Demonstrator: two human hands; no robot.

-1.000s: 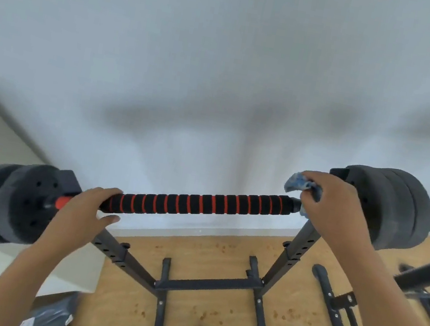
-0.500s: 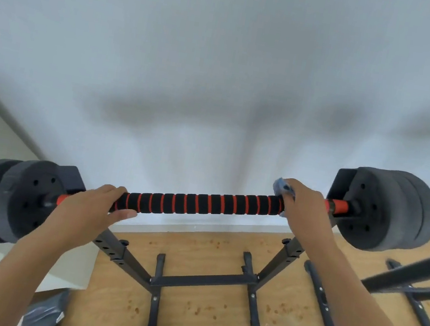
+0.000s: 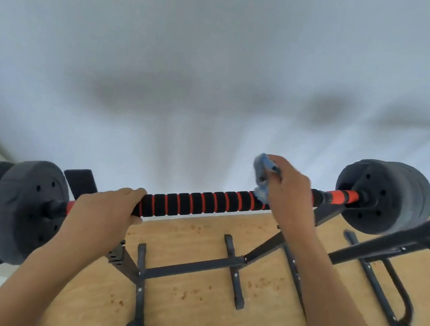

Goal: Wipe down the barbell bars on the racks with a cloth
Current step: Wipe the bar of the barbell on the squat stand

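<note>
Our right hand [image 3: 290,201], clutching the cloth [image 3: 262,170], has slid inward along the bar [image 3: 201,203], which our left hand [image 3: 103,212] grips. We are mid-wipe; next the cloth must continue leftward.

Across rack [image 3: 192,266], bar [image 3: 201,203] laid; left plates [image 3: 21,210] and right plates [image 3: 381,196] carried at its ends. Bar's left part gripped by left hand [image 3: 98,214]; right of centre, cloth [image 3: 261,175] held against bar by right hand [image 3: 289,196]. Further right, second rack [image 3: 393,246] stood.

Head cam, fwd-down, close over bar [image 3: 201,203]
</note>
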